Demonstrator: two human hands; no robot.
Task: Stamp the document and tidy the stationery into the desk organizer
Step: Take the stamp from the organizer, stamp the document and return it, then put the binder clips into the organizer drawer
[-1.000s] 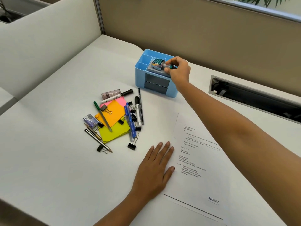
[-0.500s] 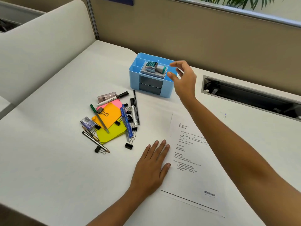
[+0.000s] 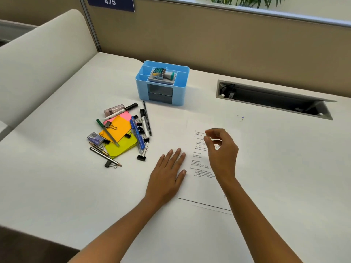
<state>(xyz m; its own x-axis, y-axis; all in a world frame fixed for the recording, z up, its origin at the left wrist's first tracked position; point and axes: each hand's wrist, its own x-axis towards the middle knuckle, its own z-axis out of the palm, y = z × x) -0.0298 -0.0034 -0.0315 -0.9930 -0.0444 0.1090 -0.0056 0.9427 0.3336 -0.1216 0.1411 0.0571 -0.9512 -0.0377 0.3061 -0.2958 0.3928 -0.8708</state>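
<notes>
Desk lot: document, organizer, loose stationery.
I logged the white desk [image 3: 57, 186]; the document [image 3: 207, 183] lay flat under my left hand [image 3: 167, 175], fingers spread, gripping nothing. The blue organizer [image 3: 178, 92] held the stamp [image 3: 163, 74] in its top compartment. The stationery pile [image 3: 121, 133] lay left. My right hand [image 3: 222, 150] hovered empty, fingers loosely curled.

I see, off-task: white desk [image 3: 57, 186]; tan partition wall [image 3: 209, 44] behind it; blue sign [image 3: 111, 3] reading 475; cable slot [image 3: 273, 99] with its flap raised, set into the desk; green plant leaves [image 3: 247, 0] at top; cream side panel [image 3: 38, 54].
</notes>
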